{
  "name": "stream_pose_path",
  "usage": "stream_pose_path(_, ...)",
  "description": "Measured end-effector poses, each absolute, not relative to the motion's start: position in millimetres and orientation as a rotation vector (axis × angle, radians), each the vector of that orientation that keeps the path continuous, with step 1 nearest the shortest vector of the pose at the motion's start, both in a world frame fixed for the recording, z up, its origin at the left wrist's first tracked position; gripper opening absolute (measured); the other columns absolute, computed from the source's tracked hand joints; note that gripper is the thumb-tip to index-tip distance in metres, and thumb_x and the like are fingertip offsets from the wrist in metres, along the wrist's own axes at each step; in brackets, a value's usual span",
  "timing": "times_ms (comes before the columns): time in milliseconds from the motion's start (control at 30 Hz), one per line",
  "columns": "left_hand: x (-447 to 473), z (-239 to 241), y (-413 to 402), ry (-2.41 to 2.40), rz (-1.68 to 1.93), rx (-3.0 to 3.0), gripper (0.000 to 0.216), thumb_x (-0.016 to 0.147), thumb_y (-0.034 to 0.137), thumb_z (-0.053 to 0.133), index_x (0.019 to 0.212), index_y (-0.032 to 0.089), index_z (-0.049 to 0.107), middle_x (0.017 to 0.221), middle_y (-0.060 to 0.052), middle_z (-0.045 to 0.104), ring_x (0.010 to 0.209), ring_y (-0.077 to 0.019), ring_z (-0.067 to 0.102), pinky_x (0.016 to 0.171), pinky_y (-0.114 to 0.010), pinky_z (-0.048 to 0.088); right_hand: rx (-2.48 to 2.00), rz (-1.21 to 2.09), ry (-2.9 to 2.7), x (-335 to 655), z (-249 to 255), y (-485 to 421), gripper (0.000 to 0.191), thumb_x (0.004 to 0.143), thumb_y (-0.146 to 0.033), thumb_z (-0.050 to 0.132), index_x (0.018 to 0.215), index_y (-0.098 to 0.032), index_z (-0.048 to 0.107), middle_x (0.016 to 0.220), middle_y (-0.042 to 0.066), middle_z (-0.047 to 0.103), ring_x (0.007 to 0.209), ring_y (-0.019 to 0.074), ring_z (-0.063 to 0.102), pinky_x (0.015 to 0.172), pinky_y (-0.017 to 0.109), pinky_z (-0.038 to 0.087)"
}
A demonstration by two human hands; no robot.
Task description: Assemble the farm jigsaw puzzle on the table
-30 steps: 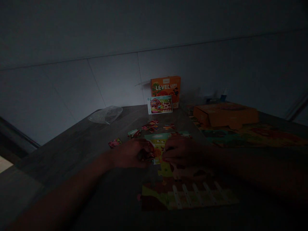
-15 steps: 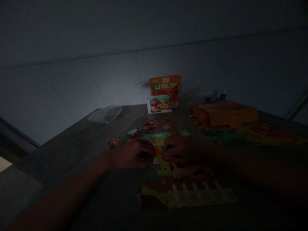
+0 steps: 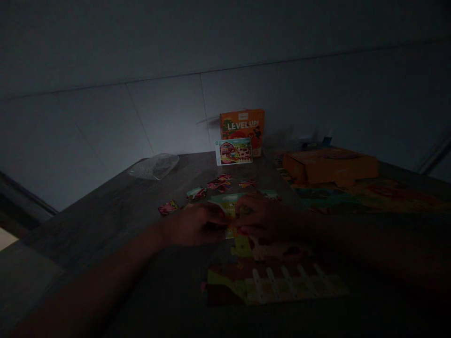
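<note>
The scene is very dark. A partly joined farm puzzle [image 3: 275, 277] lies flat on the grey table [image 3: 105, 220] in front of me. My left hand [image 3: 192, 227] rests with curled fingers at the puzzle's left upper edge, pinching a small piece that I can barely make out. My right hand [image 3: 266, 218] lies over the puzzle's upper middle, fingers bent and meeting the left hand's fingertips. What the right fingers hold is hidden. Several loose puzzle pieces [image 3: 220, 184] lie just beyond my hands, and one more piece [image 3: 168, 207] sits to the left.
An orange "LEVEL UP!" box [image 3: 242, 126] stands against the wall with a picture card [image 3: 234, 151] leaning on it. A clear plastic bag [image 3: 154, 166] lies at the far left. An orange box lid [image 3: 329, 165] sits on another finished puzzle [image 3: 369, 197] at the right.
Both hands have drawn slightly closer together over the puzzle's top edge, and the view has dimmed a little. Nothing else has moved.
</note>
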State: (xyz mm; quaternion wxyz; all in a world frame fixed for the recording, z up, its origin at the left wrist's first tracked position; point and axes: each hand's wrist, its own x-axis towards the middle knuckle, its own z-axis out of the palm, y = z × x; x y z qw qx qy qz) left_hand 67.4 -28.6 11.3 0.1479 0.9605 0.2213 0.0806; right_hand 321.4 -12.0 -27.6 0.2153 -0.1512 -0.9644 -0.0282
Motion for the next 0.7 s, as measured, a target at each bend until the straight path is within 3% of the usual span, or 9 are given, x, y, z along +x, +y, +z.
stream_pose_path(133,66.1,14.4,-27.8,0.621,0.246,2.729,0.014,0.092,0.019,0.061,0.099,0.017,0.073,0.098,-0.006,0.069,0.095,-0.0173,0.062,0.087,-0.028,0.047,-0.447,-0.131,-2.621,320.6,-28.3,-11.7,0.026,0.095,-0.031,0.051,0.104,-0.022,0.074,0.103,0.011,0.054,0.098,0.0227,0.049,0.09,0.043,0.041)
stream_pose_path(333,58.6,21.7,-27.3,0.675,0.263,2.71,0.018,0.092,0.018,0.06,0.08,0.017,0.074,0.083,-0.003,0.07,0.08,-0.0134,0.063,0.077,-0.025,0.047,-0.536,-0.18,-2.566,320.7,-27.3,-11.1,0.022,0.091,-0.023,0.054,0.087,-0.018,0.074,0.097,0.011,0.055,0.099,0.0242,0.049,0.094,0.047,0.039)
stream_pose_path(567,54.0,27.0,-28.0,0.703,0.147,2.715,0.017,0.086,0.01,0.06,0.093,0.016,0.075,0.086,-0.003,0.073,0.066,-0.0095,0.061,0.066,-0.02,0.045,-0.562,-0.187,-2.574,319.8,-25.1,-12.5,0.019,0.09,-0.019,0.053,0.087,-0.017,0.072,0.1,0.011,0.055,0.099,0.0227,0.05,0.093,0.042,0.041)
stream_pose_path(700,55.9,27.3,-30.5,0.723,0.177,2.655,0.024,0.086,0.01,0.06,0.104,0.017,0.074,0.097,-0.005,0.075,0.075,-0.012,0.066,0.07,-0.021,0.049,-0.484,-0.255,-2.65,320.5,-27.9,-9.8,0.022,0.086,-0.011,0.055,0.099,-0.017,0.071,0.11,0.014,0.053,0.102,0.0252,0.049,0.089,0.041,0.043)
